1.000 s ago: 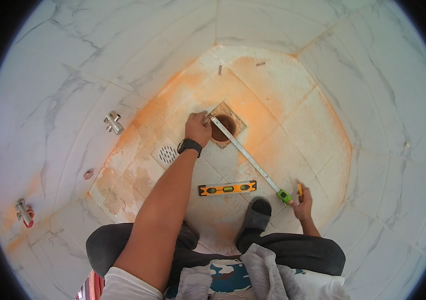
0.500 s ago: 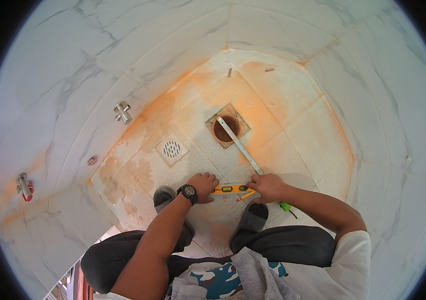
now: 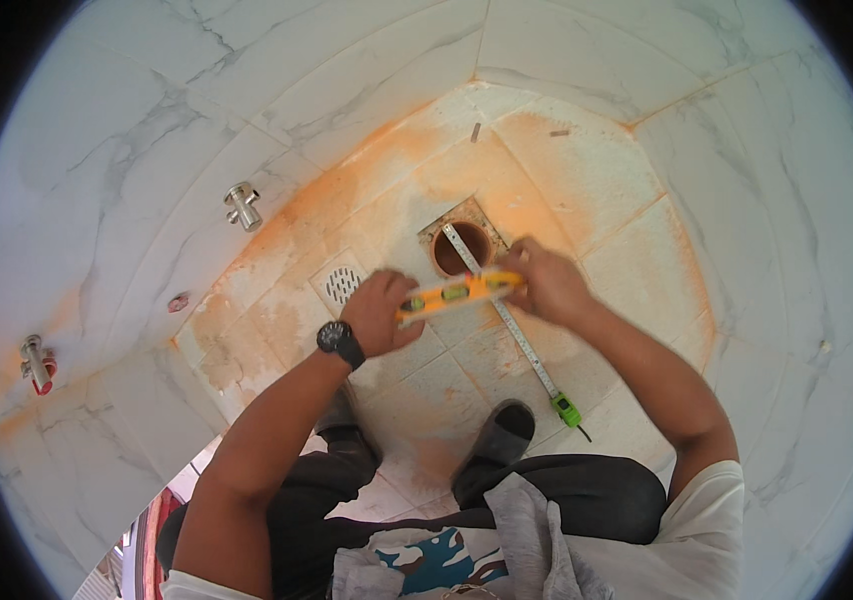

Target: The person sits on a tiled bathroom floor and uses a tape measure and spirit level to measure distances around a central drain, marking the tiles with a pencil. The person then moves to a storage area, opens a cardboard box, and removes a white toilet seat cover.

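Observation:
A short yellow spirit level with green vials is held slightly tilted between my two hands, a little blurred. My left hand, below a black wristwatch, is closed on its left end. My right hand grips the right end; its fingertips are partly smeared, and I cannot tell whether it also holds a pencil. Beneath the level, the extended blade of a green tape measure crosses the floor, its tip over a round drain pipe opening set in a square cutout.
A slotted square floor drain sits left of the pipe opening. Metal valves stick out of the marble-patterned left wall. Two small strips lie near the far corner. Orange dust stains the floor tiles. My slippered feet are close by.
Both hands have moved forward, bringing the spirit level from near my feet to just short of the pipe opening. The tape measure's green case, partly hidden before, now shows fully.

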The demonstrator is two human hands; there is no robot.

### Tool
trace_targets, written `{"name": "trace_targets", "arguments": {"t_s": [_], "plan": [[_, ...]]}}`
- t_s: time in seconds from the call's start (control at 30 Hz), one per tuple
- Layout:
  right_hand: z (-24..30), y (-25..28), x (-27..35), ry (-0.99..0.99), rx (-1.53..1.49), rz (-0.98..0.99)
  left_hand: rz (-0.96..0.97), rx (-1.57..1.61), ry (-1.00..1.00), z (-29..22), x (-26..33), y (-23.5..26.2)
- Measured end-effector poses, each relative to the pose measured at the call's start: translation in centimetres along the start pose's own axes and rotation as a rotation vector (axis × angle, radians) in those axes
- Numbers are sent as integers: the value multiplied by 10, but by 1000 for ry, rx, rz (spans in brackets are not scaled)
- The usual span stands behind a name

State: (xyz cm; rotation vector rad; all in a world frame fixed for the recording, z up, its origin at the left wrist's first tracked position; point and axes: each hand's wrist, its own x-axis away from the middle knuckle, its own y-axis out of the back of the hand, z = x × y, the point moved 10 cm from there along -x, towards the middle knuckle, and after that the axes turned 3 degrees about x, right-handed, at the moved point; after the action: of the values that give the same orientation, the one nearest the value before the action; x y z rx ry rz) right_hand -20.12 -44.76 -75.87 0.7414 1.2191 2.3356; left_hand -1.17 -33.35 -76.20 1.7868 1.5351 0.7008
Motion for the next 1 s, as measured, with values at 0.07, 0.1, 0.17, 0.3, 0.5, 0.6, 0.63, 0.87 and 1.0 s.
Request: {"name": "trace_targets", "arguments": {"t_s": [0.07,0.1,0.17,0.3,0.5,0.6,0.63,0.87,1.0], "plan": [[-21,23,-39,-9,47,17,-50,98,182,16,-28,-3],[-28,30,-57,15,73,19,-106,143,254,23,-37,-3],[-39,33,-85,47,70,22,-148,149,274,24,-50,-12],[-57,19,-112,77,23,4,-222,169,361,41,-52,-33],[-68,-6,-109,44,-62,-12,-228,183,350,57,-41,-49],[-67,-9,-108,48,-103,-14,-229,188,327,59,-38,-52],[-68,-10,-108,41,-108,-2,-233,185,327,59,-38,-52],[-68,-6,-105,79,-118,-44,-268,165,322,64,-39,-56],[-66,-8,-104,98,-100,-27,-279,131,267,58,-38,-52]]}}
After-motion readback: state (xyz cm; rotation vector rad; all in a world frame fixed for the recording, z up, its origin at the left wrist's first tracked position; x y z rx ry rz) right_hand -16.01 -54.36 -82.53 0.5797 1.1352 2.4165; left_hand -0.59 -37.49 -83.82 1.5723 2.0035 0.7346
